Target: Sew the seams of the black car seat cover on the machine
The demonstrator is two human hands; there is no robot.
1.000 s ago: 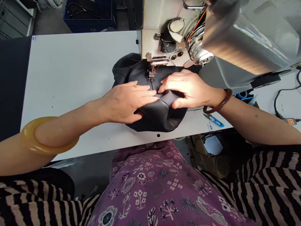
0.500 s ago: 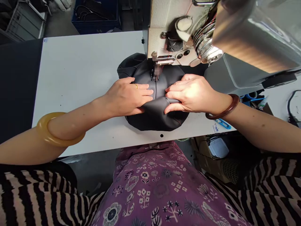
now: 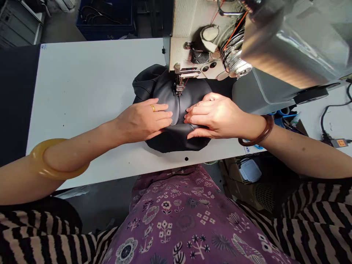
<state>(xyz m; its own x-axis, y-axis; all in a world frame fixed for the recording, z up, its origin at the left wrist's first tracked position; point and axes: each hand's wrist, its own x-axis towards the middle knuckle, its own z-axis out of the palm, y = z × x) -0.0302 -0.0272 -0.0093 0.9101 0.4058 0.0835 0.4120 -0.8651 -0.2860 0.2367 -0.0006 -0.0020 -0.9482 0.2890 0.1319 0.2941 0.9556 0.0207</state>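
Note:
A black leather-like sewn piece (image 3: 176,141) lies bunched on the white table under the presser foot (image 3: 179,89) of a sewing machine (image 3: 180,33). A seam runs down its middle from the foot toward me. My left hand (image 3: 143,120) rests on the piece left of the seam, fingers stretched out and lying flat, a gold ring on one. To the right of the seam, my right hand (image 3: 213,115) holds a fold of the material between thumb and fingers. The underside of the piece is hidden.
The white table (image 3: 82,80) extends left. A translucent plastic box (image 3: 251,90) stands right of the machine. Beyond the table is a blue crate (image 3: 107,31) with dark pieces. A power cable (image 3: 324,117) lies far right, and a white container (image 3: 250,170) sits below the table edge.
The presser foot, lower on the cloth before, now seems slightly raised, with more needle bar linkage showing. Both hands have slid a little toward me along the seam. The view has shifted slightly.

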